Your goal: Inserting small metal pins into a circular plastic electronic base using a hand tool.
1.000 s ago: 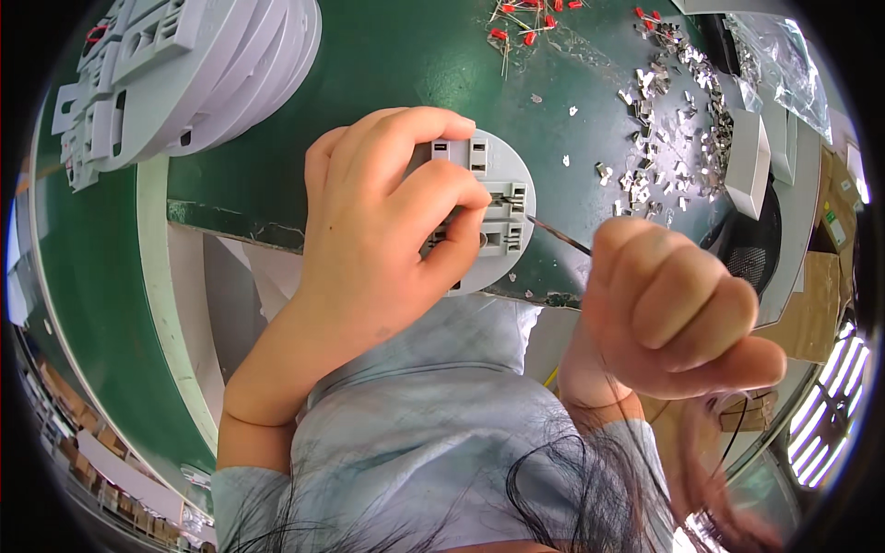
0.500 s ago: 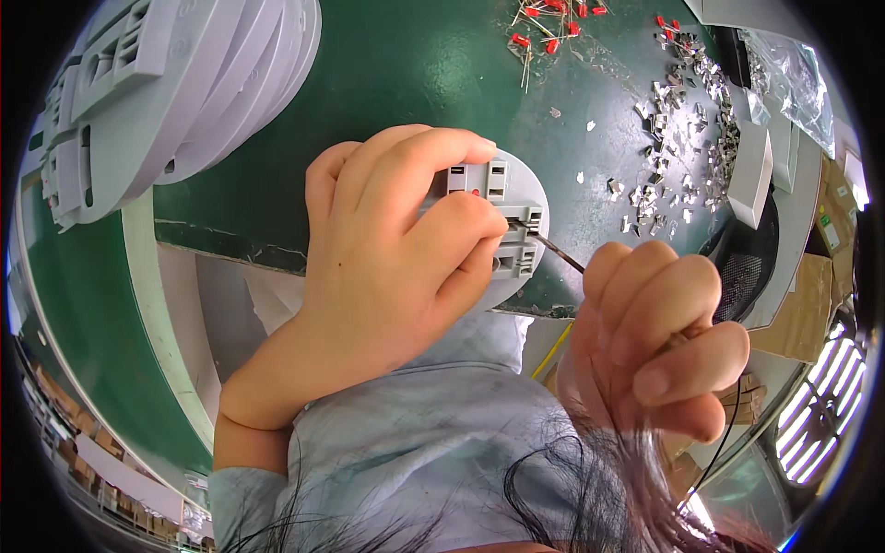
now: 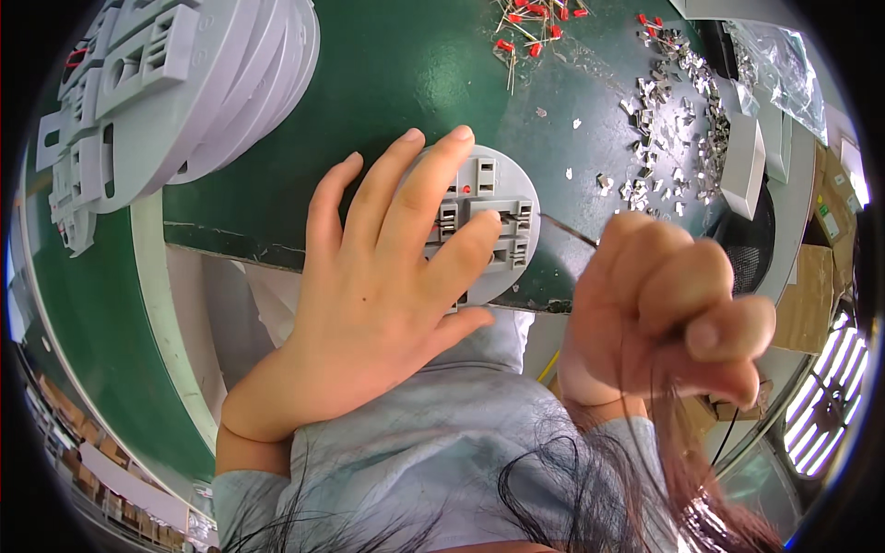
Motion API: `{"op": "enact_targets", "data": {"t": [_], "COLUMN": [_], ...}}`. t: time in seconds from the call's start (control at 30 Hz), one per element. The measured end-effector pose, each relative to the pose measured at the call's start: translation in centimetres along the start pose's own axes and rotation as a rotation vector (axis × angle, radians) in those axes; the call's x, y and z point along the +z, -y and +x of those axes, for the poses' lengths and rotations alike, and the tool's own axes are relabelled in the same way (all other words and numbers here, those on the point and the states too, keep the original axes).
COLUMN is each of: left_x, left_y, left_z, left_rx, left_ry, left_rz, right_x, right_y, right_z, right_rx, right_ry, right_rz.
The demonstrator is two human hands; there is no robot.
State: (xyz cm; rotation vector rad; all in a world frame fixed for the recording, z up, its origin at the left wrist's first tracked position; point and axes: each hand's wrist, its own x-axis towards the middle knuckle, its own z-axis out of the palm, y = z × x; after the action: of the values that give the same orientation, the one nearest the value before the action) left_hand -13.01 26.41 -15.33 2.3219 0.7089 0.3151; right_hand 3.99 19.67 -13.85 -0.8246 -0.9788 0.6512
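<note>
A round grey plastic plate (image 3: 523, 184) with raised slotted holders lies at the front edge of the green table. Over its left part my left hand (image 3: 378, 244) is spread, the fingers apart and the index and thumb reaching across the holders; the palm hides much of the plate. A small red part (image 3: 466, 189) shows between the slots. My right hand (image 3: 659, 304) is closed around a thin metal rod-like tool (image 3: 572, 231), whose handle is hidden in the fist. The tool's tip points at the plate's right rim, just beside it.
Several similar grey plates (image 3: 240, 88) lean stacked at the far left. Red parts with long wire leads (image 3: 535, 23) lie at the back. Small shiny metal clips (image 3: 650, 138) are scattered to the right, near a white box-like piece (image 3: 742, 166) and a clear plastic bag (image 3: 784, 78).
My left fingers have spread out from a curled hold on the plate. My right hand has drawn the tool tip from a holder to the right, off the plate.
</note>
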Motion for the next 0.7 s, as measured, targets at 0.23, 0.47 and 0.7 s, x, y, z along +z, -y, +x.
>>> {"op": "enact_targets", "data": {"t": [0.23,0.47,0.7], "left_x": [0.1,1.1,-5.8], "left_y": [-0.3,-0.2,4.3], "left_z": [0.2,0.0,-13.4], "left_rx": [-0.001,0.034,-0.228], "left_ry": [-0.012,-0.100,-0.703], "left_rz": [0.047,0.093,0.114], "right_x": [-0.1,-0.8,-6.2], "right_y": [0.5,1.9,5.8], "right_z": [0.5,1.2,1.9], "right_rx": [-0.043,-0.124,-0.044], "right_ry": [-0.048,-0.087,-0.159], "right_rz": [-0.036,-0.066,-0.701]}}
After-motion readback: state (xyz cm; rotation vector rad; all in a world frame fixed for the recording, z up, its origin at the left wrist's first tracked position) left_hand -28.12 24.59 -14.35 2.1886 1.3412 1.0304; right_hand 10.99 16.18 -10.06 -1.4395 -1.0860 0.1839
